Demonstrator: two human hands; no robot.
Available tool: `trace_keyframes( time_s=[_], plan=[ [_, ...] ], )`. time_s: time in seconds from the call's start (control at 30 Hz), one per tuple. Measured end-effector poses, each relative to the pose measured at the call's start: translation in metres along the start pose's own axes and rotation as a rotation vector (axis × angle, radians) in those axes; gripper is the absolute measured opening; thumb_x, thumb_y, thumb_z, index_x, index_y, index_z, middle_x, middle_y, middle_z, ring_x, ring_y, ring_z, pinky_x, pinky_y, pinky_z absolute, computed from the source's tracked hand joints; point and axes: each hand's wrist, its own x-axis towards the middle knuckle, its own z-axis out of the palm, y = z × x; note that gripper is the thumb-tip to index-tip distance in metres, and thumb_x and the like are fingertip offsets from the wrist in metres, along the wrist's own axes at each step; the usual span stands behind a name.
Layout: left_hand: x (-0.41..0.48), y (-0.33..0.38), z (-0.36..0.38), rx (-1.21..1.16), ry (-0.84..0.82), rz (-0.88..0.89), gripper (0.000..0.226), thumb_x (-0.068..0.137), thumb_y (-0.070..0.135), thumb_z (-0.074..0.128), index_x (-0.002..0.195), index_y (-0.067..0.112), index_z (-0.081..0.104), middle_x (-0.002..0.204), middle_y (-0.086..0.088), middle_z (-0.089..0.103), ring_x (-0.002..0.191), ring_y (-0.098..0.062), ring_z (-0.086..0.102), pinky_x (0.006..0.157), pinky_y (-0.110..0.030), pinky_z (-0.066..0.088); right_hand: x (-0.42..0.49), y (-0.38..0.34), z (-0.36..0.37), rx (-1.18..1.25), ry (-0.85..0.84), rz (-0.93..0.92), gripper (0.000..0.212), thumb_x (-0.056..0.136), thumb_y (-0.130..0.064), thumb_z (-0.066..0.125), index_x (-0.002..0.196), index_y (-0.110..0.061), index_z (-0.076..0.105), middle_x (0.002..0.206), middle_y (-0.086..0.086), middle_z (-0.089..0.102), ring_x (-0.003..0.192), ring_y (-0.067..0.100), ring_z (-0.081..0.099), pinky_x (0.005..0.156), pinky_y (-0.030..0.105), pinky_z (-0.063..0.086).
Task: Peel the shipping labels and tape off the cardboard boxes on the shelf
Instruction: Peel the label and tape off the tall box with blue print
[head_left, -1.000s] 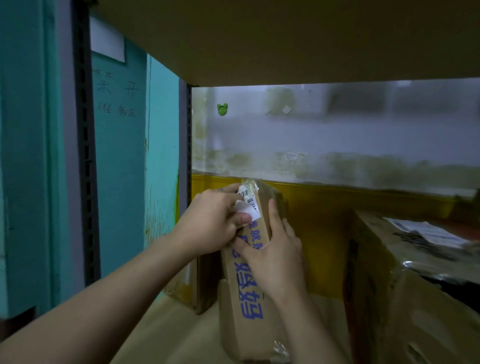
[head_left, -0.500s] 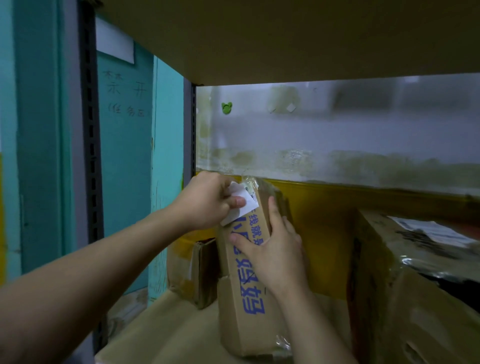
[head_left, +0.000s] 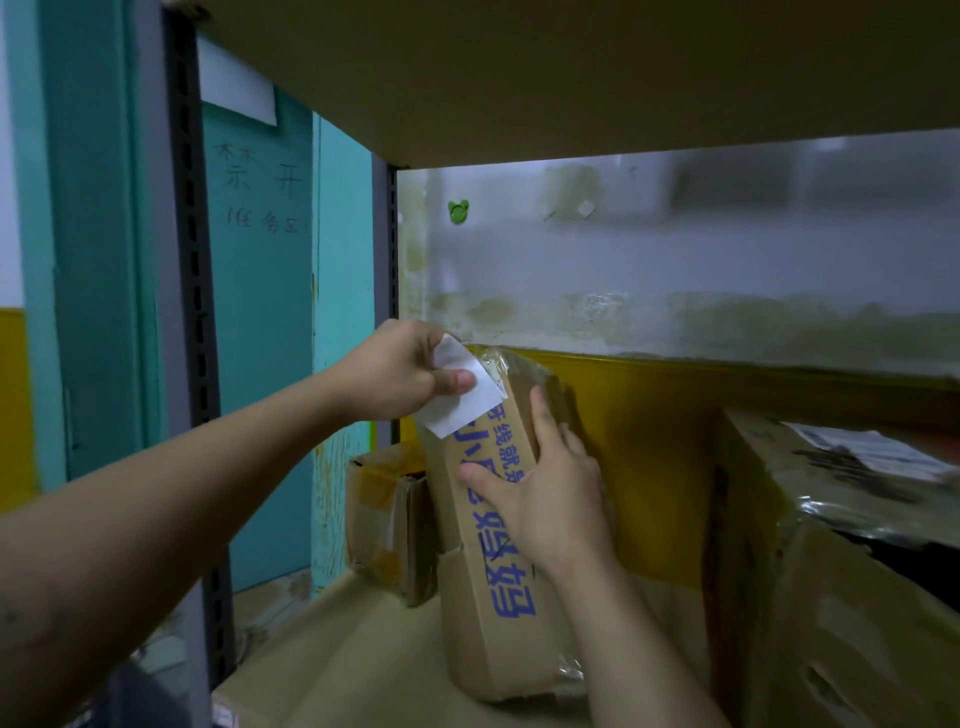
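Since half a second ago the left hand (head_left: 400, 371) has drawn the white shipping label (head_left: 462, 410) further up and away to the left, so more of its blank underside shows and only its right edge, near the box's top corner, looks attached. That hand pinches the label between thumb and curled fingers at centre-left of the frame. The right hand (head_left: 545, 499) lies against the tall cardboard box (head_left: 498, 623) with fingers straight and spread, thumb across the printed blue face, bracing it rather than gripping it.

The tall box stands tilted on the shelf (head_left: 337, 665) at centre frame, leaning towards a small open box (head_left: 384, 525) behind it on the left. A large box (head_left: 831, 597) at the right edge carries a label of its own (still flat on its top) (head_left: 872, 454) and glossy tape.

The step in hand is the peel of the first label, and it seems nearly done. The next move likely calls for one more steady pull up and leftward while the right hand keeps the box from tipping; clear tape over the top corner still waits.
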Motion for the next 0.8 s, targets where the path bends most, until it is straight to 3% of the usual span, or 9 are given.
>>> trace_keyframes(
  time_s=[0.1,0.27,0.53,0.63,0.73,0.8],
  plan=[
    [0.0,-0.001,-0.005,-0.029,-0.046,0.004,0.011,0.092,0.022,0.069,0.09,0.013,0.075,0.087,-0.002,0.076,0.077,-0.011,0.069,0.08,-0.039,0.057,0.0,0.0,0.0,0.007,-0.004,-0.007,0.108,0.07,-0.073,0.065,0.15,-0.049,-0.004,0.158,0.001,0.026,0.14,0.027,0.029,0.108,0.048,0.035],
    [0.002,-0.003,-0.012,-0.082,-0.092,-0.003,0.014,0.093,0.022,0.067,0.095,0.011,0.075,0.092,-0.004,0.077,0.09,-0.024,0.072,0.085,-0.044,0.058,0.003,0.0,0.002,0.035,-0.006,-0.01,0.108,0.069,-0.073,0.067,0.149,-0.051,-0.002,0.157,0.001,0.027,0.14,0.027,0.029,0.109,0.05,0.035],
    [0.003,-0.006,-0.013,-0.18,-0.107,0.02,0.017,0.094,0.025,0.065,0.095,0.011,0.074,0.094,-0.006,0.076,0.091,-0.027,0.072,0.083,-0.042,0.057,0.004,0.007,0.0,0.085,0.014,-0.021,0.109,0.067,-0.073,0.069,0.148,-0.052,0.0,0.154,-0.001,0.032,0.139,0.026,0.032,0.106,0.052,0.039],
    [0.004,-0.011,-0.006,-0.167,-0.01,0.044,0.019,0.094,0.028,0.064,0.092,0.011,0.073,0.091,-0.005,0.075,0.081,-0.015,0.07,0.077,-0.038,0.056,0.006,0.007,0.001,0.105,0.017,-0.013,0.109,0.067,-0.072,0.069,0.148,-0.052,0.0,0.154,-0.001,0.033,0.139,0.025,0.032,0.105,0.052,0.04],
    [0.005,-0.015,0.004,-0.131,0.1,0.075,0.016,0.095,0.028,0.063,0.085,0.018,0.069,0.079,0.008,0.068,0.068,0.0,0.059,0.066,-0.026,0.048,0.008,0.009,0.001,0.104,0.02,-0.007,0.109,0.067,-0.071,0.07,0.149,-0.051,0.001,0.153,-0.002,0.034,0.138,0.025,0.033,0.105,0.052,0.04],
    [0.007,-0.017,0.008,-0.095,0.155,0.093,0.014,0.096,0.029,0.062,0.085,0.022,0.067,0.079,0.01,0.066,0.068,0.001,0.057,0.065,-0.025,0.047,0.008,0.011,0.002,0.111,0.029,-0.005,0.109,0.066,-0.072,0.07,0.149,-0.051,0.0,0.151,-0.003,0.036,0.136,0.024,0.037,0.105,0.051,0.041]
  ],
)
